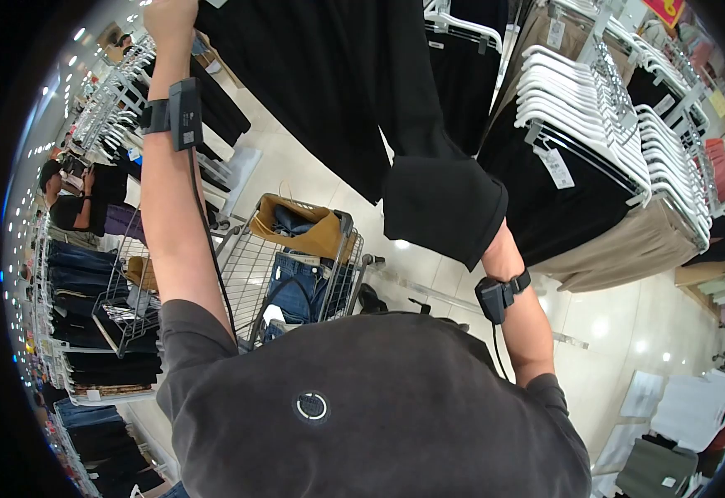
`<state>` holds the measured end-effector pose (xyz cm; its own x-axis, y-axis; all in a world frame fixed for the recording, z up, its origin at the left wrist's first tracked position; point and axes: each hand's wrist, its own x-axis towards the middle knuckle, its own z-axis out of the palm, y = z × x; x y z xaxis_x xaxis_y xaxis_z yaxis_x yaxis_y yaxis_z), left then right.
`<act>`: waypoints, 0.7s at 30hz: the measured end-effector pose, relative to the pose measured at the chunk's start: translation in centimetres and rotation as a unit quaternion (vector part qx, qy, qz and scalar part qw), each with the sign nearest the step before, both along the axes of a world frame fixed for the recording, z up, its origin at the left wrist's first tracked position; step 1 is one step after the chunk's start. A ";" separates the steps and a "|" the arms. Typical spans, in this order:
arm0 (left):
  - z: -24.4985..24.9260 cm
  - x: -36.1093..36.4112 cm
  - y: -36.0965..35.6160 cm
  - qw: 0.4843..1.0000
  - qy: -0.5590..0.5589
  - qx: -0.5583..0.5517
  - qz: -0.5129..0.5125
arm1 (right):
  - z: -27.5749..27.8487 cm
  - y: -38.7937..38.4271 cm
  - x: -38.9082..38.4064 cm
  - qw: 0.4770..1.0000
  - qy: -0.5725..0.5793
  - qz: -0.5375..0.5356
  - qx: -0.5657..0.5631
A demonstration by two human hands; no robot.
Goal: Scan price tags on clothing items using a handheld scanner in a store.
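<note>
Chest: the person's own dark shirt [362, 415] fills the bottom of the view, and both arms reach away from it.
Right forearm [530, 336]: bare, with a black wrist band [495, 295] and a cable; it runs up into a folded hem.
Right hand: hidden under that fold, so I cannot tell how its fingers are set.
Left hand [170, 18]: raised high at the frame's top edge, fingers curled closed, apparently gripping the top of the black garment [329, 83]; a second band [177, 113] sits on that wrist.
Garment position: it hangs from beside the left hand and drapes down across to the right one, its lower end doubled over that hand.
Progress: by my reading it is lifted and spread between both hands; no hanger shows on it, and it is neither in the cart nor on a rail.
Wire cart [250, 274]: beyond the arms, holding jeans [300, 286] and a tan piece [296, 228].
Rack [582, 104]: white hangers with dark and beige trousers, to the right.
Other person [76, 203]: far left, among the racks.
</note>
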<state>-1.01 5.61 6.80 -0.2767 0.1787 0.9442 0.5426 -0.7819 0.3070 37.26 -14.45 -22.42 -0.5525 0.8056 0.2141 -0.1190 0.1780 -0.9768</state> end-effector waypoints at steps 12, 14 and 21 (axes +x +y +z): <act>1.3 -0.4 0.2 0.994 0.035 -0.071 0.079 | 0.7 -0.3 -0.3 0.800 0.441 0.194 -0.358; 1.6 -0.6 0.6 0.994 0.039 -0.067 0.079 | 1.6 -0.7 -0.4 0.918 0.299 0.135 -0.220; 2.2 -0.2 0.5 0.995 -0.002 -0.088 0.056 | 2.1 -1.3 -0.4 0.999 -0.008 -0.010 0.038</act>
<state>-1.22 6.15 9.05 -0.3074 0.3091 0.9000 0.6219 -0.6506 0.4358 36.85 -15.76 -20.32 -0.5402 0.7981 0.2669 -0.0999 0.2540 -0.9620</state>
